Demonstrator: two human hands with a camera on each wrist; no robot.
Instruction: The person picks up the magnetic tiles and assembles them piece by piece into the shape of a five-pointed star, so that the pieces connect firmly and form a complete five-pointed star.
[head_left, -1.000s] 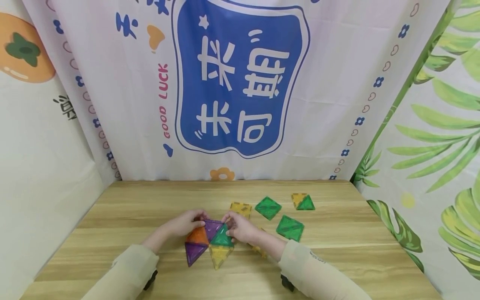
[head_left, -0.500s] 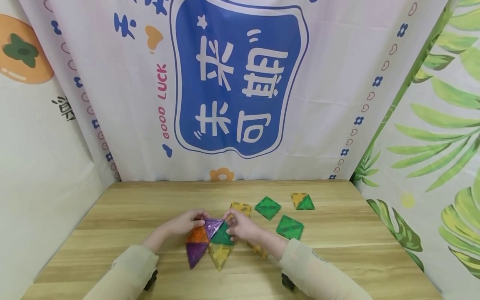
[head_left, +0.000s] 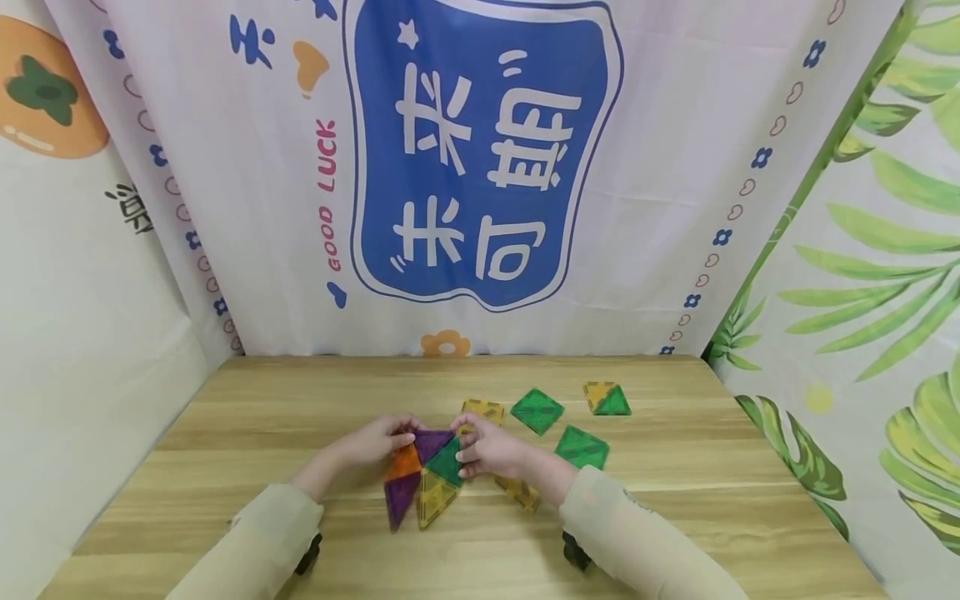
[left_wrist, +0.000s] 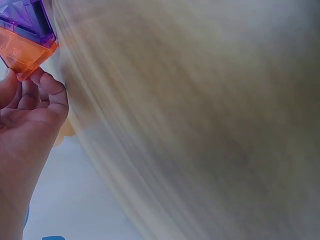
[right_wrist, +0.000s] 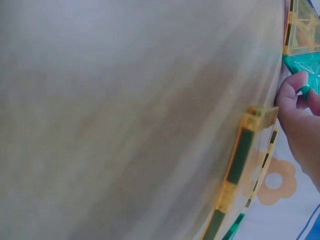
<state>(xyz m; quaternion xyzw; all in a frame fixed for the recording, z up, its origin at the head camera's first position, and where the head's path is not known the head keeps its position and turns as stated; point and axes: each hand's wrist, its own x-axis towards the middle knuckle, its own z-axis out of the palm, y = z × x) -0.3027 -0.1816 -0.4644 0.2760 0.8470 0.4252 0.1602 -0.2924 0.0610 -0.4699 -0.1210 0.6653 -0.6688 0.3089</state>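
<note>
While fingers (left_wrist: 57,93) pinch tiles (head_left: 432,482), wooden table (head_left: 480,558)

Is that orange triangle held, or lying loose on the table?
Held: in the left wrist view, the left hand pinches a corner of the orange triangle.

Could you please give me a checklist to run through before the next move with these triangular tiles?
1. Left hand grips the orange tile: ok.
2. Right hand grips the green tile: ok.
3. Upper purple tile sits between orange and green: ok.
4. Lower purple tile and yellow tile meet along their edges: not ok, a gap widens toward their tips.
5. Loose yellow piece clear of the right forearm: cannot tell, the arm partly hides it.
</note>
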